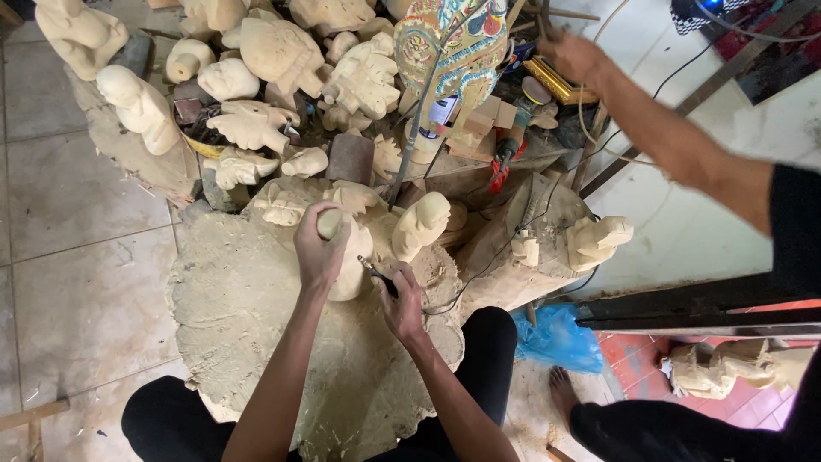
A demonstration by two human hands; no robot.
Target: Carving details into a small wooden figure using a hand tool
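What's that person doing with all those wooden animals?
A person sits on the floor carving. Their left hand grips a pale wooden figure standing on a big wood block, and their right hand presses a small dark-handled tool against it. Many unpainted carvings are piled behind. Another person's hand reaches toward the cluttered bench at the top.

We see a small bottle with a white and dark label (440, 112) among the clutter beside cardboard boxes (489, 120), and a blue plastic bag (556, 338) on the floor.
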